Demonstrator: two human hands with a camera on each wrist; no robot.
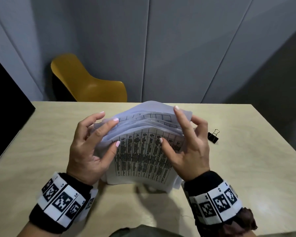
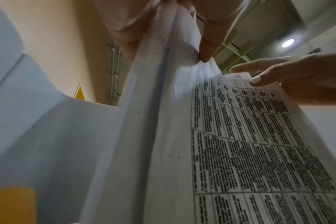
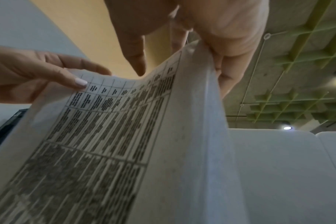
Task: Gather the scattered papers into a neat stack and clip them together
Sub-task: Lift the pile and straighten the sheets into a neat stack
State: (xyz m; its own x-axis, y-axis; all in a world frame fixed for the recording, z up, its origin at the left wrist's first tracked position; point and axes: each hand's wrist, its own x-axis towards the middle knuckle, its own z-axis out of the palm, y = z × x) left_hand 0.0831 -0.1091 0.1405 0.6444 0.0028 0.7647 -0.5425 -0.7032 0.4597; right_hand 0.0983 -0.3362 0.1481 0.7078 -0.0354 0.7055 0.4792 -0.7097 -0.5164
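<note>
A stack of white papers (image 1: 142, 156) printed with black tables stands on its lower edge on the beige table (image 1: 50, 147), tilted toward me, its top edges fanned out. My left hand (image 1: 94, 142) holds the stack's left side, thumb on the front sheet and fingers curled behind. My right hand (image 1: 184, 142) holds the right side the same way. The left wrist view shows the papers (image 2: 240, 144) with fingers (image 2: 211, 37) pinching their top. The right wrist view shows the papers (image 3: 109, 136) bending under my fingers (image 3: 230, 45). A black binder clip (image 1: 213, 136) lies on the table to the right of my right hand.
A yellow chair (image 1: 87, 81) stands behind the table's far edge. Grey wall panels (image 1: 178, 48) close off the back. A dark screen (image 1: 5, 103) is at the left. Bare tabletop shows to the left and right of the stack.
</note>
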